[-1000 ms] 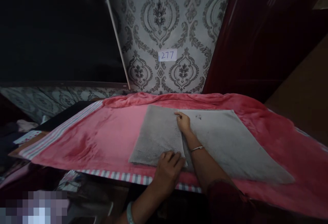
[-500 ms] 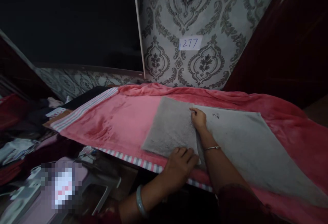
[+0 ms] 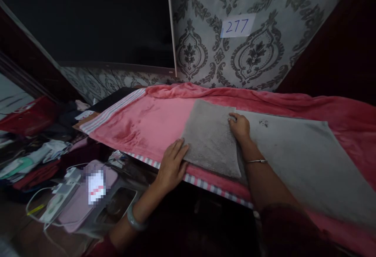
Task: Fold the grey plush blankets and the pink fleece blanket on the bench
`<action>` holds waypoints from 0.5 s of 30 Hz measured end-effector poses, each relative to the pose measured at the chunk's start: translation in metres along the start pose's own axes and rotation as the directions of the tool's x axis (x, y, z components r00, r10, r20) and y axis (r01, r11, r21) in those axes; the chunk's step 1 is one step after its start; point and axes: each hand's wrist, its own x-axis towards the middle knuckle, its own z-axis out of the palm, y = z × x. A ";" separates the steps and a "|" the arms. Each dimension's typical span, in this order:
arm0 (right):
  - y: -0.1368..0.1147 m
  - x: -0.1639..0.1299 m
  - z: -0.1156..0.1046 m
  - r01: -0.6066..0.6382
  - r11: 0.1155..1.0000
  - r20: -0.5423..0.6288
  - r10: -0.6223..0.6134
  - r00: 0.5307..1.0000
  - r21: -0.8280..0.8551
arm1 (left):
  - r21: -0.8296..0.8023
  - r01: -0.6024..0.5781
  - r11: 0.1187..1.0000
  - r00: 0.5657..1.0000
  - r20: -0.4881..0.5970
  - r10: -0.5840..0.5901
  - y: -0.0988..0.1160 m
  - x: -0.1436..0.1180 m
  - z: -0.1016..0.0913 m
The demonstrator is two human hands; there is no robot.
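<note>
A grey plush towel point(image 3: 210, 139) lies on a pink blanket point(image 3: 149, 123), its left part folded over with the fuzzy side up. The paler side point(image 3: 293, 147) stretches out to the right and carries a small dark print. My left hand point(image 3: 172, 167) rests with fingers stretched on the left folded edge of the towel, near its front corner. With fingers bent together, my right hand point(image 3: 241, 128) grips the edge of the folded flap near its far right corner. The palm side of that hand is hidden.
Behind the blanket stands a patterned wall with a paper marked 277 point(image 3: 237, 26). A large dark screen point(image 3: 88, 18) hangs at the upper left. Lower left are a stool point(image 3: 108, 174), a white power strip point(image 3: 60, 200) with cables, and heaped clothes point(image 3: 38, 163).
My left hand has slid left along the towel's front edge to its left corner. The right hand stays at the flap's far edge. The view has shifted, so things appear farther right and higher.
</note>
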 end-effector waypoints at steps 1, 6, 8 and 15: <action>0.000 0.000 0.000 0.004 1.000 0.001 -0.004 1.000 -0.003 | -0.046 0.013 0.999 1.000 -0.007 -0.013 -0.001 0.000 0.002; -0.004 -0.002 -0.002 0.010 1.000 0.001 -0.010 1.000 -0.002 | -0.107 0.028 0.994 0.999 -0.021 -0.030 -0.004 0.005 0.009; -0.005 -0.002 -0.003 0.001 1.000 0.000 -0.001 1.000 0.009 | -0.037 0.019 0.999 1.000 0.004 -0.019 -0.006 0.005 0.009; -0.006 0.001 -0.004 -0.058 0.998 -0.004 0.058 0.998 0.002 | 0.109 -0.004 0.994 0.998 0.067 -0.003 -0.009 0.003 0.007</action>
